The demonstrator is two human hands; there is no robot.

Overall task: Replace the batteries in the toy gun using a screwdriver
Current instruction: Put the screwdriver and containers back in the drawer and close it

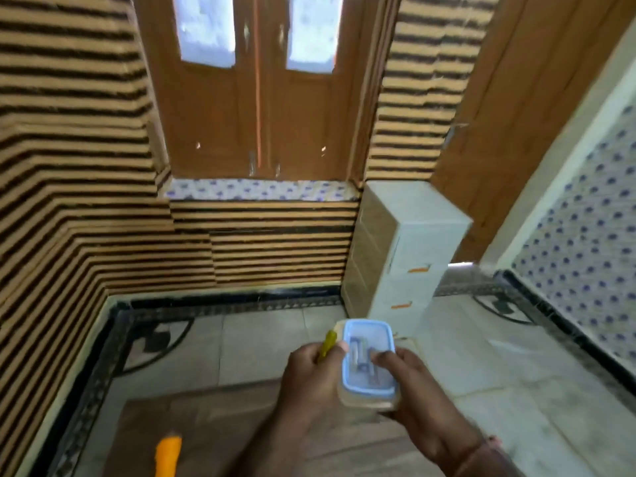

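Batteries (359,359) in lidded box (369,390), gripped by both hands; left hand (311,370) w/ screwdriver (327,344).

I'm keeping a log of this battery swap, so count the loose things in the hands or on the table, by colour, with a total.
Blue: 1, the lid of the plastic box held in both hands.
Yellow-green: 1, the screwdriver in the left hand.
Orange: 1, the orange thing on the table, partly out of frame.
Total: 3. The right hand holds only the box.
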